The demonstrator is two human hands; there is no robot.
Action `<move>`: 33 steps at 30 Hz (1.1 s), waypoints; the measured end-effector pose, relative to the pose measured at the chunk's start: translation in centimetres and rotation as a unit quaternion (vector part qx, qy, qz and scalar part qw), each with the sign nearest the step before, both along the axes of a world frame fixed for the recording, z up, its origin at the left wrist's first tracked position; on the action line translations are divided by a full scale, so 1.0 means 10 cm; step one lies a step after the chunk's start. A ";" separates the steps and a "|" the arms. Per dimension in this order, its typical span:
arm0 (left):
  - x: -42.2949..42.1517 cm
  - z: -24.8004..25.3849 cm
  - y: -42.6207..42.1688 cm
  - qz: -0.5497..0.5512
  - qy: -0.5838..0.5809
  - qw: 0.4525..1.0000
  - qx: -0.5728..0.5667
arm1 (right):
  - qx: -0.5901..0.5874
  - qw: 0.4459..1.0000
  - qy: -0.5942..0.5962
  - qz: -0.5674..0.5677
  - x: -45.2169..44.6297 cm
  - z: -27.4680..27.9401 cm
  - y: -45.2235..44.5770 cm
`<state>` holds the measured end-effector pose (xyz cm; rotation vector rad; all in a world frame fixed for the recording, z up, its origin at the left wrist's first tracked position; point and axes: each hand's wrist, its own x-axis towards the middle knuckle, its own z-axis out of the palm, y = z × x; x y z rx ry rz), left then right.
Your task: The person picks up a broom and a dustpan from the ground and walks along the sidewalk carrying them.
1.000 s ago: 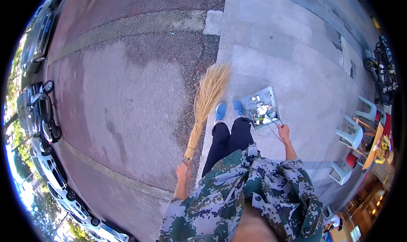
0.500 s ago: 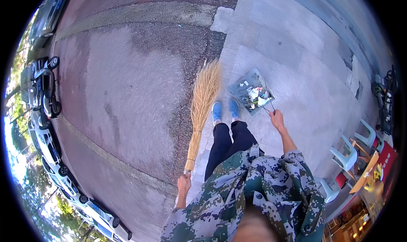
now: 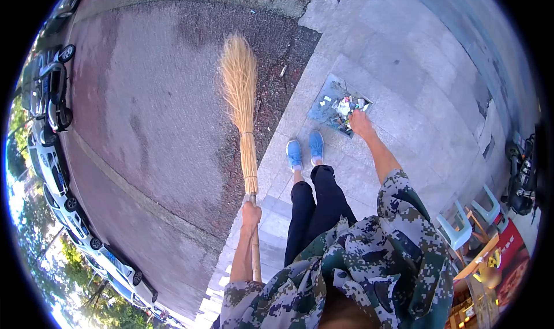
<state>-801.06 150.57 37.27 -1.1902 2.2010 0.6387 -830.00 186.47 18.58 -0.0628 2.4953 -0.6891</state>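
A straw broom [image 3: 247, 150] is in my left hand [image 3: 250, 213], whose fingers wrap round its handle just below the bound straw. The bristles fan out over the dark road surface, away from my body. On the pavement ahead of my feet, my right hand [image 3: 360, 123] is closed at the near edge of a flat grey dustpan [image 3: 324, 92]. The thin handle that it grips is mostly hidden behind the hand. Paper scraps and other litter [image 3: 345, 105] lie in the pan. My blue shoes [image 3: 294, 152] stand near the pavement's edge.
Dark grit lines the pavement edge [image 3: 277, 134], with a small pale scrap [image 3: 283, 70] on it. Parked cars [image 3: 104, 254] and a motorbike [image 3: 60, 95] stand along the far left. Pale blue stools [image 3: 456, 228] and a wooden table [image 3: 478, 255] are at lower right.
The broom has swung left, from the pavement edge out over the road, and its handle shows more. My right hand has reached forward over the dustpan's near edge.
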 end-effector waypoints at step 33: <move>3.32 1.34 0.60 -0.053 -0.321 0.946 0.011 | 0.039 0.985 0.042 0.165 0.85 0.16 -0.25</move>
